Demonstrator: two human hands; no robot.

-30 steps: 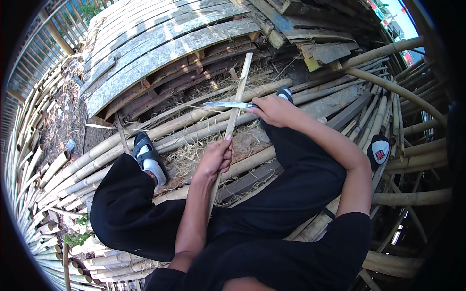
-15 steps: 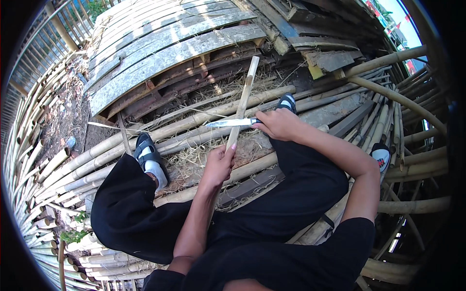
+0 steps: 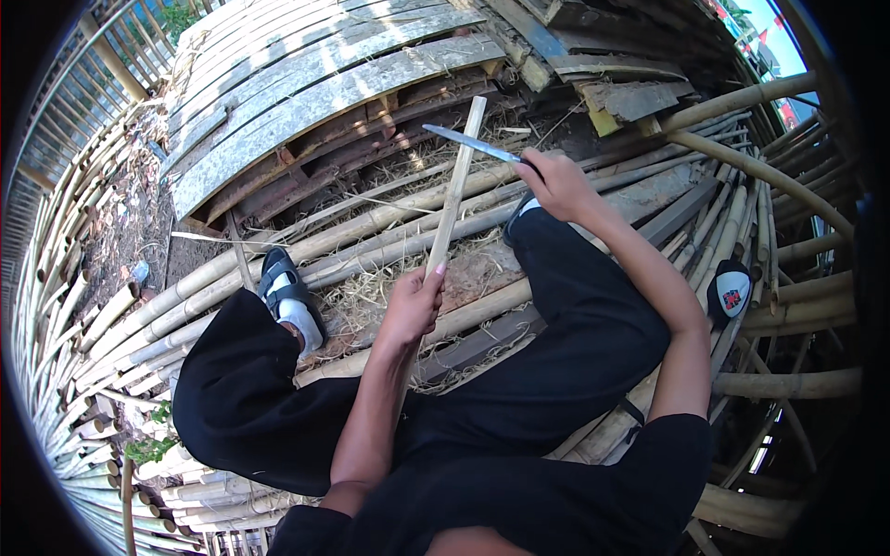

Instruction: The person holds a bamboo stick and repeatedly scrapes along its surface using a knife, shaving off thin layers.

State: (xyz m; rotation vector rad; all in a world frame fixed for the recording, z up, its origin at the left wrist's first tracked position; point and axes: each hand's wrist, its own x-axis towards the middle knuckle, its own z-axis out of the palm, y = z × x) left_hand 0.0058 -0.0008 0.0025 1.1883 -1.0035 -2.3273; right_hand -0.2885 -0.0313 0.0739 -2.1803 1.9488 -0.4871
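Observation:
My left hand [image 3: 413, 304] is closed around the lower part of a long, flat bamboo strip [image 3: 455, 192], which slants up and away from me. The strip's lower end runs back along my forearm toward my lap. In my right hand [image 3: 559, 188] is a knife [image 3: 475, 143], gripped by its dark handle. Its bright blade points left and crosses the strip a little below the far end. Whether the blade touches the strip I cannot tell.
Bamboo poles [image 3: 378, 217] lie across the ground between my feet, with shavings [image 3: 362, 298] scattered around them. Stacked wooden pallets [image 3: 334, 102] stand ahead. More cut bamboo [image 3: 102, 320] is piled at the left. A black and white cap-like item [image 3: 730, 293] sits at the right.
My right hand has moved the knife up and away along the strip, from near my left hand to near the far end. The blade now tilts upward to the left.

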